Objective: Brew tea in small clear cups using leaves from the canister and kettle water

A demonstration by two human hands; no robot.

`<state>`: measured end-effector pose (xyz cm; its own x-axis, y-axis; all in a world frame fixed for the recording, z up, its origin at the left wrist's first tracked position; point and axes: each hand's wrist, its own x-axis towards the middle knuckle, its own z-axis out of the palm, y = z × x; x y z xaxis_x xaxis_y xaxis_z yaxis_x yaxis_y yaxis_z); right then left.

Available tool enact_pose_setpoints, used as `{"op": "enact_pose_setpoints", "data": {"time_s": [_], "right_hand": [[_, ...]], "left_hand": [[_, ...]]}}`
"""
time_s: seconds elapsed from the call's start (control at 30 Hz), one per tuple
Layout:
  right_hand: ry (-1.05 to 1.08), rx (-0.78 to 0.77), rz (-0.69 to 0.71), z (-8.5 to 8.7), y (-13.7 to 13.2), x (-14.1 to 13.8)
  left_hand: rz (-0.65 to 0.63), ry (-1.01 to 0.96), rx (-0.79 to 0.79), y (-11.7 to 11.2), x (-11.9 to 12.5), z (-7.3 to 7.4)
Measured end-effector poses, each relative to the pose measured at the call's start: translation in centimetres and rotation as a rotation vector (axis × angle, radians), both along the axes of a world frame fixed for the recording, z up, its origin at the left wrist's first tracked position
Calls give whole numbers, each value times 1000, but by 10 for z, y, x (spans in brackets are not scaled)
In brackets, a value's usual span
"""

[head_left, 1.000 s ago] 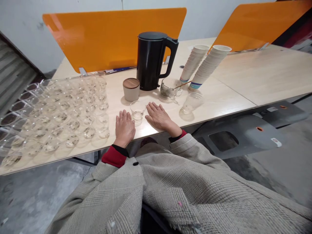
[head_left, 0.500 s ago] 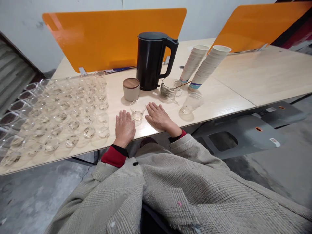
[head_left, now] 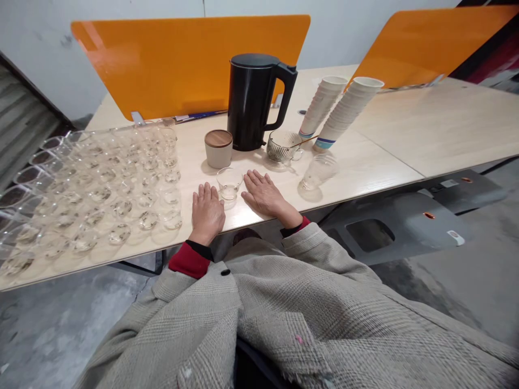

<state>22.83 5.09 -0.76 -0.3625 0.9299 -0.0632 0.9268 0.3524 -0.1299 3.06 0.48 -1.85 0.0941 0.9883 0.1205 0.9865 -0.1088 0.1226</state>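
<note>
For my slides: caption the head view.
Left hand and right hand, palms down on a pale table, flank a small transparent cup before a tall black kettle.

Two orange dividers (head_left: 174, 65) stand along the back of a pale wooden table (head_left: 446, 124) that gleams in the light, with a scuffed whitish wall (head_left: 36, 54) behind, grey chairs (head_left: 417, 227) by its front edge, and a stained grey floor (head_left: 73, 319) below.

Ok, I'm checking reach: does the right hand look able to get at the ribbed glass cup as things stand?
Likely yes: the right hand lies flat, holding nothing, and the ribbed glass cup stands just beyond it, with nothing visible between them.
</note>
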Motion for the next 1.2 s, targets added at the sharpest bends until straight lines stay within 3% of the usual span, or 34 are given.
{"op": "enact_pose_setpoints", "data": {"time_s": [1.2], "right_hand": [[-17, 5, 2, -3, -3, 1]], "left_hand": [[-2, -9, -2, -1, 0, 0]]}}
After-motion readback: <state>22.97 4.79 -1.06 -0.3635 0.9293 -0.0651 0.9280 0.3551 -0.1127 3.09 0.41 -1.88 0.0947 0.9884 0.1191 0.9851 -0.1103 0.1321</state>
